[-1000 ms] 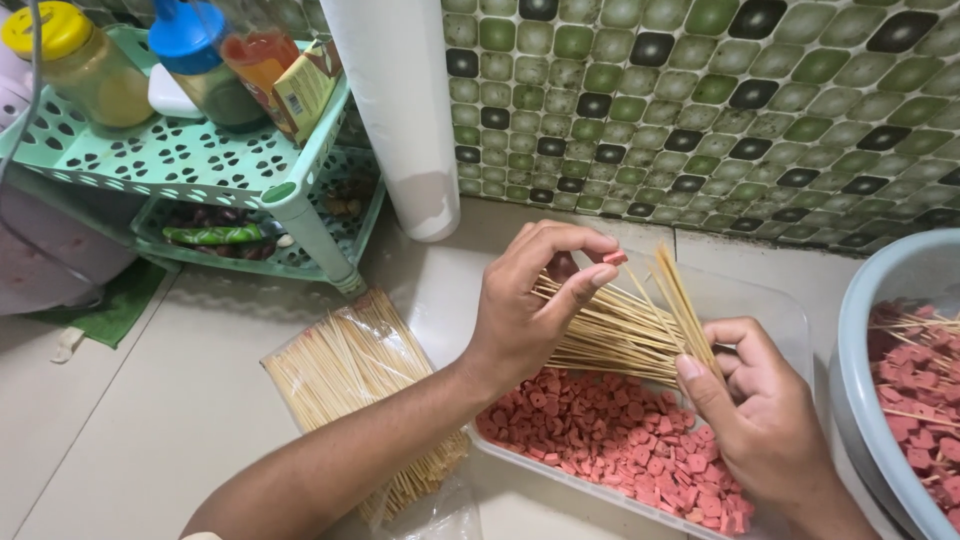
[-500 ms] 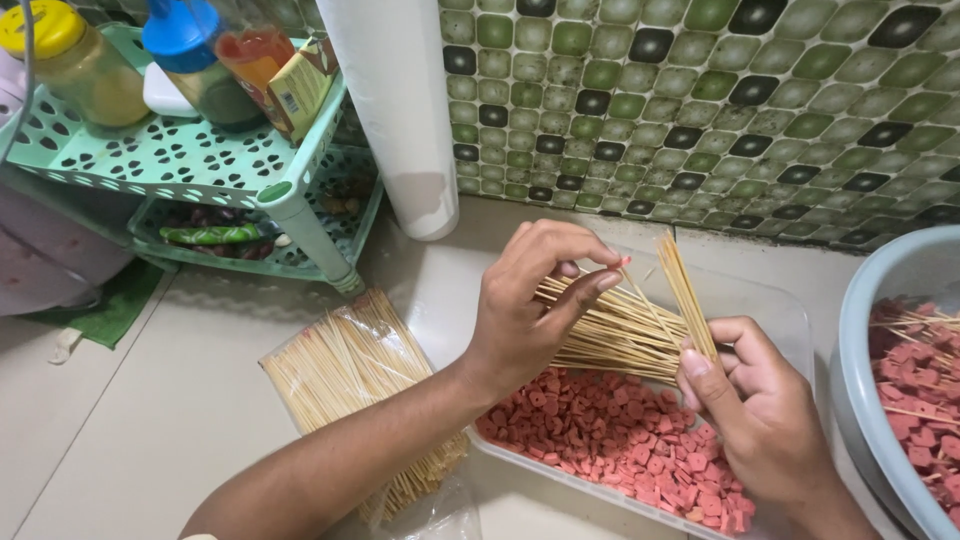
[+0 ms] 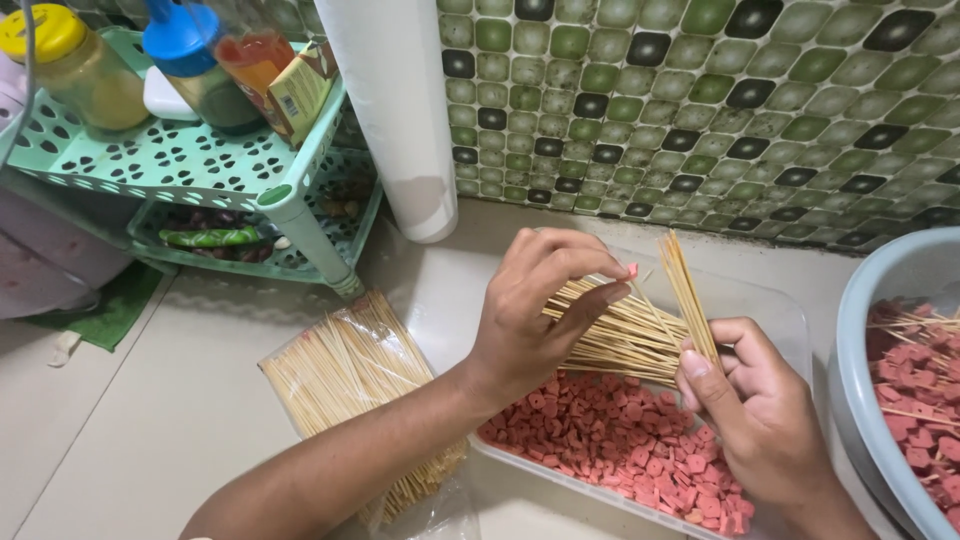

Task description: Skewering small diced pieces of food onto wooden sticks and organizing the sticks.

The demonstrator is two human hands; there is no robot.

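Where hands [image 3: 640, 350] work, tray [image 3: 780, 310] holds sausage [image 3: 620, 440].

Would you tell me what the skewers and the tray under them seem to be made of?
The skewers: likely bamboo or wood, matte, pale tan, thin and straight. The tray: probably clear plastic, slightly glossy, its wall see-through.

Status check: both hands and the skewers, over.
Left hand pinching skewer tips in the fanned bamboo skewer bundle. Right hand gripping a few upright skewers. Clear tray of pink sausage slices directly below; nothing blocking.
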